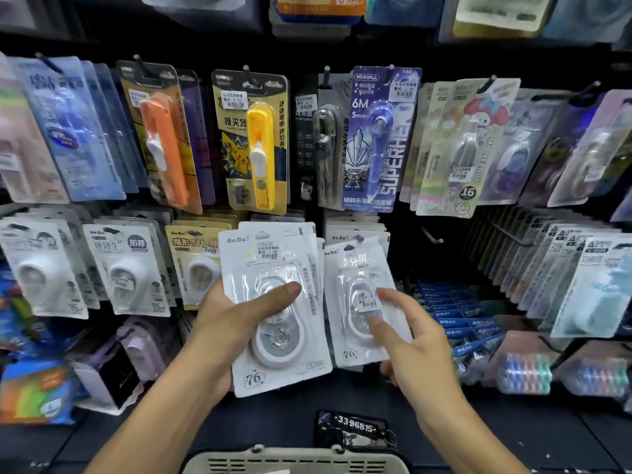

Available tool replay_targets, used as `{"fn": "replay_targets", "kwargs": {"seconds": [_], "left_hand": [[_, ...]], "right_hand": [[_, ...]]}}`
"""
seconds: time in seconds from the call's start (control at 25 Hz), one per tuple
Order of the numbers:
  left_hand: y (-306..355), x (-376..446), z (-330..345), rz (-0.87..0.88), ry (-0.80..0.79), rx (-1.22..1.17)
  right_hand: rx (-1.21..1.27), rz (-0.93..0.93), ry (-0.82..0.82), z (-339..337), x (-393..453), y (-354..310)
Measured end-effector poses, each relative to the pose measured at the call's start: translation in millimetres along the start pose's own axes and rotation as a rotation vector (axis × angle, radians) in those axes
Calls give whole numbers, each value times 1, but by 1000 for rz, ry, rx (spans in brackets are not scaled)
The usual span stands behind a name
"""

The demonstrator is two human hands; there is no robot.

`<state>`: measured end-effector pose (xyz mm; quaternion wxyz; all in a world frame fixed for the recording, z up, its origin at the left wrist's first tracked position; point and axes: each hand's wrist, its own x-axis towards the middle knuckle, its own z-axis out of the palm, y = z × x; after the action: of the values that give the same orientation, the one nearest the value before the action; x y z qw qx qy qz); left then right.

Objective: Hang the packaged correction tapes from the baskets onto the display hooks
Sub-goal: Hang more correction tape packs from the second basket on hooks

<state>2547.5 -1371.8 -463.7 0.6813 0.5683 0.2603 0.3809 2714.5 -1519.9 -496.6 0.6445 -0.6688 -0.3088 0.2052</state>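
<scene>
Centre of the frame: the left hand (236, 323) grips a fanned stack of packaged correction tapes (273, 302), thumb pressed across the front blister. Just to its right, the right hand (407, 333) pinches a single packet (359, 302) whose top hole sits at a display hook (358, 238), apparently being threaded on or settled. The basket (294, 461) rim shows at the bottom edge, its contents unclear. Judged progress: partway, as several packets remain in hand and an empty hook (432, 236) stands right of centre.

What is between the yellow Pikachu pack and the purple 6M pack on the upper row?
In the head view, a dark grey pack hangs between them.
</scene>
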Motion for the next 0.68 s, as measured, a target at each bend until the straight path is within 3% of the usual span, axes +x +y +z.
{"fn": "replay_targets", "kwargs": {"seconds": [0.28, 0.52, 0.68], "left_hand": [[7, 1, -6, 46, 39, -35], [2, 1, -3, 38, 33, -18], [0, -1, 1, 34, 21, -11]], "right_hand": [[112, -75, -8, -9, -17, 1], [47, -39, 67, 1, 3, 6], [168, 94, -105, 9, 10, 5]]}}
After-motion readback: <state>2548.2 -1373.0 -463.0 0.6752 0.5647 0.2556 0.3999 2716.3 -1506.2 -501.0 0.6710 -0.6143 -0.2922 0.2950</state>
